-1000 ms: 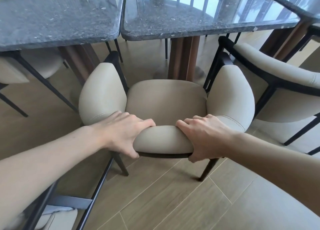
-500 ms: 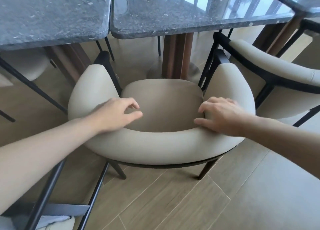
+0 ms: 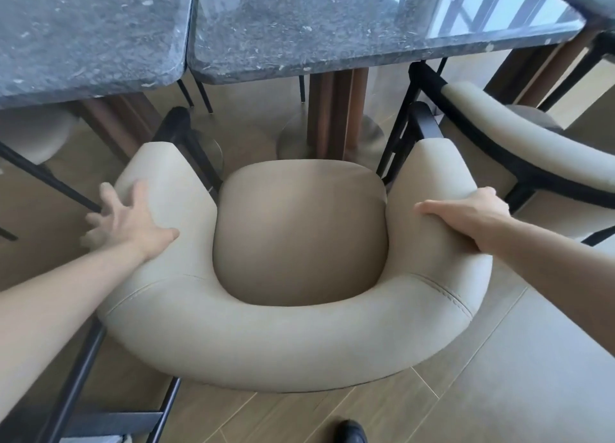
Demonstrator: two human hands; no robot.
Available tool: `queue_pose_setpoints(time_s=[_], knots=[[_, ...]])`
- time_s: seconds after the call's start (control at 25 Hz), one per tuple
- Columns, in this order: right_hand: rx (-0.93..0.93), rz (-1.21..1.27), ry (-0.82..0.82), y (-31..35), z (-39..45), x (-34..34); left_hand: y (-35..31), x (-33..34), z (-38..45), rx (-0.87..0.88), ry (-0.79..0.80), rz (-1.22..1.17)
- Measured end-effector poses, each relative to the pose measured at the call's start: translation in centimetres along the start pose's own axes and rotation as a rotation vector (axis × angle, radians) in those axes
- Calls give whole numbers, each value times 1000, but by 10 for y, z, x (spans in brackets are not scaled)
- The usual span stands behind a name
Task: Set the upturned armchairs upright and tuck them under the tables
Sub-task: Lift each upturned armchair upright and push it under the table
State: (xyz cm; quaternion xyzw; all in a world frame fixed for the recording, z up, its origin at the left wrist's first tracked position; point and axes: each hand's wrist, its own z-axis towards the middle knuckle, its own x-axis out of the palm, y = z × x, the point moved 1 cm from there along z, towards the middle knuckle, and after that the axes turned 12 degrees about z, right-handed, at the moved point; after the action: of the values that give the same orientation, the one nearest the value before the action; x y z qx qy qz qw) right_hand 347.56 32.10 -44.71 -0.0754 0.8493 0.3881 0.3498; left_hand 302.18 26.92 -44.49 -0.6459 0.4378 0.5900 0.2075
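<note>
Armchair (image 3: 299,336) upright, left hand (image 3: 133,222) spread on one armrest, right hand (image 3: 472,216) gripping the other

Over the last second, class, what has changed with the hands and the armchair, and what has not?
Both hands let go of the backrest's middle and slid outward: the left hand now lies open on the left armrest, the right hand grips the right one. The armchair stays upright, seat facing the dark stone tables, not yet tucked under.
</note>
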Motion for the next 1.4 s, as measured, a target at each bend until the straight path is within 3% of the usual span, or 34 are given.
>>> queue_pose_setpoints(time_s=[0.12, 0.64, 1.4], knots=[[21, 12, 15, 4, 9, 2, 6, -2, 21, -126, 53, -159], [-63, 63, 93, 82, 49, 35, 9, -8, 86, -189, 34, -424], [-82, 106, 17, 138, 108, 50, -40, -44, 169, -105, 19, -456]])
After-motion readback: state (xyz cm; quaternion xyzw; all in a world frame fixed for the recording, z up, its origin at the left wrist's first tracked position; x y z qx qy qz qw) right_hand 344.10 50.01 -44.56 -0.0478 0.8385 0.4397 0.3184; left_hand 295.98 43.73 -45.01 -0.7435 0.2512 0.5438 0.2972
